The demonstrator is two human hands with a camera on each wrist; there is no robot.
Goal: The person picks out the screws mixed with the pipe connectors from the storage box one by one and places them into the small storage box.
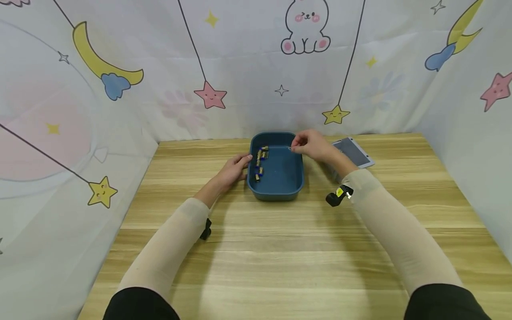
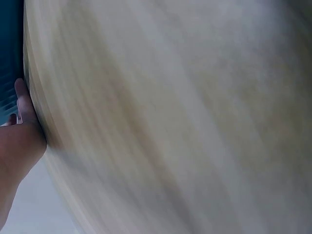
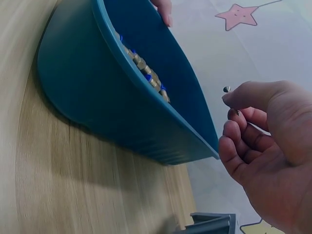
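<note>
Pinching a small screw-like part (image 3: 227, 89) between thumb and forefinger, the right hand (image 1: 311, 144) hovers over the far right rim of the blue tub (image 1: 298, 178), its other fingers curled loosely under; the part is too small to name for sure. From that hand the tub floor lies just below and to the left, so the right hand is the nearer one to the open space inside. A row of brass-and-blue pieces (image 1: 260, 162) lies along the tub's left wall, running front to back. The left hand (image 1: 234, 170) rests against the tub's left outside wall, fingers fairly straight, touching the rim and holding nothing. A grey tablet (image 1: 354, 152) lies on the table (image 1: 280, 249) just right of the tub
</note>
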